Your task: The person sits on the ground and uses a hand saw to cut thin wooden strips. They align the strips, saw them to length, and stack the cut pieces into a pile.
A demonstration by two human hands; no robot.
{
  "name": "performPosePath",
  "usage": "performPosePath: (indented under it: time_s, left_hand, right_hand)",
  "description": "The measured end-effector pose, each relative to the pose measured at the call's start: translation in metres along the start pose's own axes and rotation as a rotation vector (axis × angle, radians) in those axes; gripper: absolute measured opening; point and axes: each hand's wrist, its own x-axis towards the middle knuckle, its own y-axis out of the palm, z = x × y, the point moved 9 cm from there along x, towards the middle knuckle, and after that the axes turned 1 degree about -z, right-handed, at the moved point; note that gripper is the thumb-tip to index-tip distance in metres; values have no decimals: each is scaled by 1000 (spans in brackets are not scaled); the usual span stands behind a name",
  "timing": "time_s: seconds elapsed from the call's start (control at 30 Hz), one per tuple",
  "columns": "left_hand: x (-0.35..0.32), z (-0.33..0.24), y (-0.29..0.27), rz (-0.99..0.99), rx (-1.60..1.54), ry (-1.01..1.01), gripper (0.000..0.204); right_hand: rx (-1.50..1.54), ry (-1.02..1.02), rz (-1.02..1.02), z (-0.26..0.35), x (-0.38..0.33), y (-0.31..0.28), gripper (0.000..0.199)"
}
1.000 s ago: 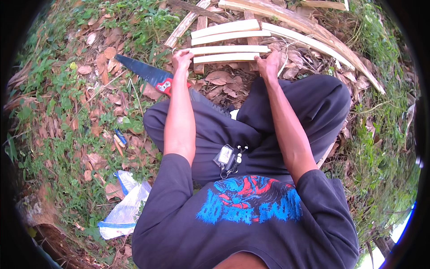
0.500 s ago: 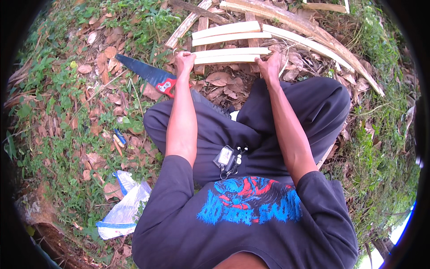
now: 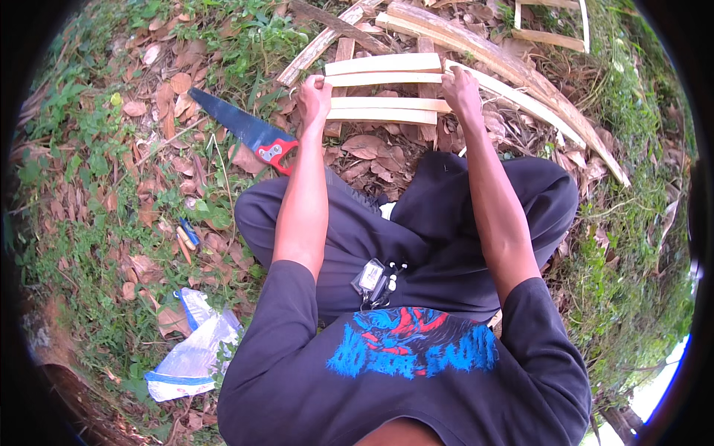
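Two pairs of pale wooden slats lie crosswise over two darker wooden pieces on the ground in front of me. My left hand (image 3: 315,97) is closed at the left end of the nearer slat of the far pair (image 3: 390,78). At that slat's right end, my right hand (image 3: 460,91) is closed, its fingertips partly hidden. Just beyond lies the farthest slat (image 3: 383,64). The near pair of slats (image 3: 390,114) lies side by side, closer to my legs. One darker crosspiece (image 3: 427,46) shows under the slats on the right, another (image 3: 344,50) on the left.
A handsaw (image 3: 242,126) with a red handle lies left of my left forearm. Long curved wooden strips (image 3: 520,68) arc across the far right, near a small wooden frame (image 3: 550,36). Small tools (image 3: 187,236) and a clear plastic bag (image 3: 195,346) lie on the leafy grass at left.
Both hands have moved away from me, from the ends of the near pair of slats to the ends of the far pair. The view has shifted slightly.
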Motion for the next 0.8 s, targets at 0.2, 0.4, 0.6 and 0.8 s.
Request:
performPosePath:
  time_s: [0.2,0.4,0.6,0.8]
  left_hand:
    - [2,17,-1,-18,-78,-51,21]
    - [0,21,-5,13,-55,-118,18]
    - [-1,37,-2,58,26,-189,20]
    - [-9,16,-7,97,24,-238,22]
  right_hand:
    - [116,70,98,1,-2,-3,29]
    - [121,67,89,-8,-11,1,31]
    - [128,52,118,-4,-17,4,29]
    - [116,-56,32,-2,-26,-4,30]
